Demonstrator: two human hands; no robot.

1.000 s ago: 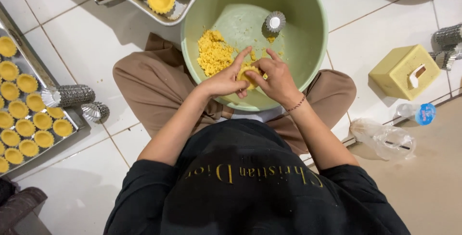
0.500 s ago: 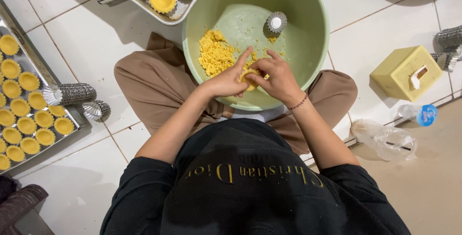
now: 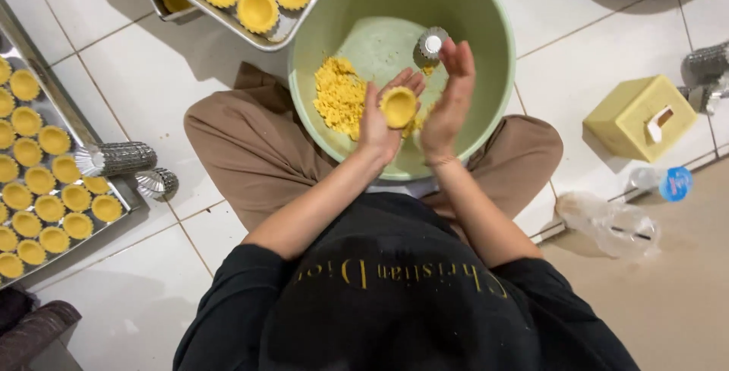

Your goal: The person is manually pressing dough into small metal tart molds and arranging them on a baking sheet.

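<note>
Honestly, what worries me first is the dough ball (image 3: 399, 107) slipping: it only rests on my left hand (image 3: 382, 116), whose palm lies flat with the fingers spread, nothing curled round it. If I tilt that palm, I judge the ball would roll off into the green bowl (image 3: 486, 75) below, or over its rim onto the tiled floor (image 3: 152, 75). My right hand (image 3: 448, 101) stands just beside it, open as well, palm turned toward the ball and fingers straight up; I cannot tell whether it touches the dough or sits a hair off it. Pressing the palms together too hard could squash the ball flat, since it looks soft and crumbly.

Just beyond the hands, loose yellow dough crumbs (image 3: 339, 96) lie on the bowl's bottom, and a small fluted metal mould (image 3: 430, 44) sits past my right fingertips; a careless sweep could knock it into the crumbs. Farther off, the tray (image 3: 300, 25) of filled tart shells touches the bowl's far rim, so a shove of the bowl might jolt it.
</note>
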